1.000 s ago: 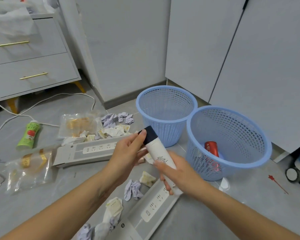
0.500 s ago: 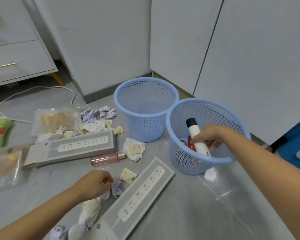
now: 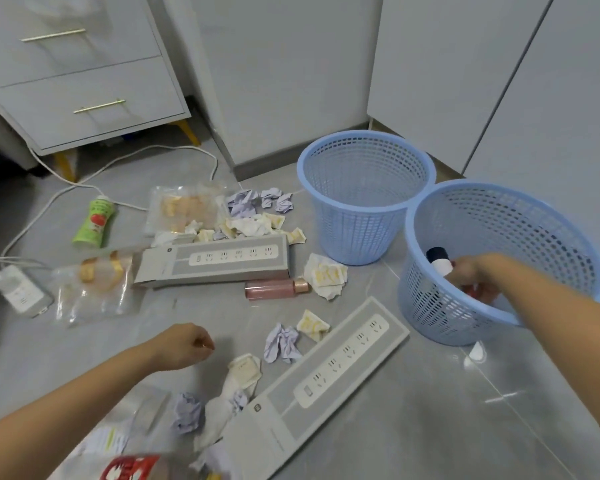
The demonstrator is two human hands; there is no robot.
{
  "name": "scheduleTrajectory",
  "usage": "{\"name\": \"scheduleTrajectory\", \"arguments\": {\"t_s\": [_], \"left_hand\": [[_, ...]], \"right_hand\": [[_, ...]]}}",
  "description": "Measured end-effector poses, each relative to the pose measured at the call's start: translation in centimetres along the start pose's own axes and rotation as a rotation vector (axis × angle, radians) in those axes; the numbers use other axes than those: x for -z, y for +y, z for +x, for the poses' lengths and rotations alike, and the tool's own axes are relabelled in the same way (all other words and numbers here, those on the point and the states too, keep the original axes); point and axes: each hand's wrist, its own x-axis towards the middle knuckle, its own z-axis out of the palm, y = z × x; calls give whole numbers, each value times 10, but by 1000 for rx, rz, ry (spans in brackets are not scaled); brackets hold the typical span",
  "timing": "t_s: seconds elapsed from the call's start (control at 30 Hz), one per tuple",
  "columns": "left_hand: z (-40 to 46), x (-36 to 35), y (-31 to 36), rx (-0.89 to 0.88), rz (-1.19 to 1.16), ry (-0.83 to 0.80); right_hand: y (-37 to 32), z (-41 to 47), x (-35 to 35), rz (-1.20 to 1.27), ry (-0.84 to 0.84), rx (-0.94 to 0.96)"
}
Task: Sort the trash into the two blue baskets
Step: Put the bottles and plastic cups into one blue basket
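— Where did the baskets stand?
— The near basket (image 3: 440, 306) sat on the right, the far basket (image 3: 354, 233) just beside it on its left.
— And the boxes?
— One power-strip box (image 3: 222, 268) lay left of the baskets, another (image 3: 319, 386) nearer me, crumpled paper (image 3: 281, 344) scattered between them.
— Your hands?
— My right hand (image 3: 471, 277) reached inside the near basket, fingers curled round the white bottle (image 3: 439, 262). My left hand (image 3: 184, 346) hovered over the floor, fingers curled, holding nothing.
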Motion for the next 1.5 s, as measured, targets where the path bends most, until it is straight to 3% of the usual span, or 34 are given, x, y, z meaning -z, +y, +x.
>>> {"name": "scheduleTrajectory", "arguments": {"t_s": [0.07, 0.1, 0.2, 0.3, 0.4, 0.53, 0.67, 0.8, 0.9, 1.0, 1.07, 1.17, 1.5], "left_hand": [[-5, 0, -10, 26, 121, -49], [-7, 1, -14, 39, 173, -88], [-12, 3, -29, 57, 284, -271], [-18, -1, -43, 65, 442, -423], [-26, -17, -57, 51, 718, -372], [-39, -33, -73, 3, 918, -269], [-46, -28, -80, -10, 652, -129], [-45, -11, -64, 7, -159, 197], [-39, 5, -39, 8, -880, 262], [-32, 16, -14, -9, -1294, 206], [-28, 19, -3, -21, -1400, 194], [-23, 22, 4, -26, -1443, 172], [-12, 11, -13, 87, -1606, 171]], "right_hand": [[-6, -21, 3, -94, 168, 60], [-10, -31, 7, -139, 328, 153], [-20, -58, 17, 157, 755, 499], [-37, -105, -2, 393, 981, 866], [-56, -150, -49, 413, 964, 1203], [-64, -153, -140, 39, 471, 1321], [-53, -117, -201, -232, 156, 1216], [-64, -97, -212, -212, 128, 1106], [-86, -81, -210, 1, 129, 906], [-117, -69, -207, 476, -68, 577], [-136, -61, -207, 769, -216, 377], [-159, -42, -211, 790, -159, 223], [-202, -5, -231, 880, 33, 150]]}}
